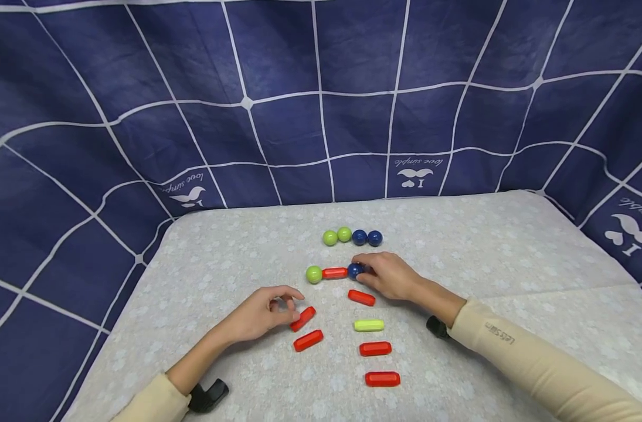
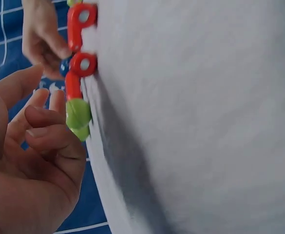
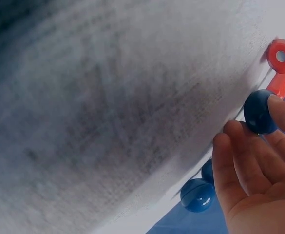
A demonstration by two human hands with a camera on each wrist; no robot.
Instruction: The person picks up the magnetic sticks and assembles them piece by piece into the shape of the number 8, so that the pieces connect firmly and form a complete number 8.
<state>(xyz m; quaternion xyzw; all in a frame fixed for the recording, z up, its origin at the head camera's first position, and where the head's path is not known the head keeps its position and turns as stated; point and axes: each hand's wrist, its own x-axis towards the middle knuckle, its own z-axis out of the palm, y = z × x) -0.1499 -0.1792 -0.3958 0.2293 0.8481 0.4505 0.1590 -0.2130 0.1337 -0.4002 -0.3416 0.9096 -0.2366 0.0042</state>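
My right hand (image 1: 390, 278) pinches a blue ball (image 1: 355, 271) between thumb and fingers, also visible as the blue ball (image 3: 260, 111) in the right wrist view. This ball sits at the right end of a red rod (image 1: 335, 273), and a green ball (image 1: 313, 274) is at the rod's left end. My left hand (image 1: 262, 313) holds nothing, its fingers loosely bent, beside a slanted red rod (image 1: 303, 318). In the head view the left fingertips overlap that rod. The left hand (image 2: 40, 146) shows an unfilled gap between thumb and fingers in its wrist view.
Behind the joined pieces, two green balls (image 1: 337, 235) and two blue balls (image 1: 367, 237) form a row. More red rods (image 1: 382, 379) and one yellow-green rod (image 1: 369, 325) lie nearer on the patterned tablecloth (image 1: 458, 375). A blue checked curtain (image 1: 352, 129) encloses the table.
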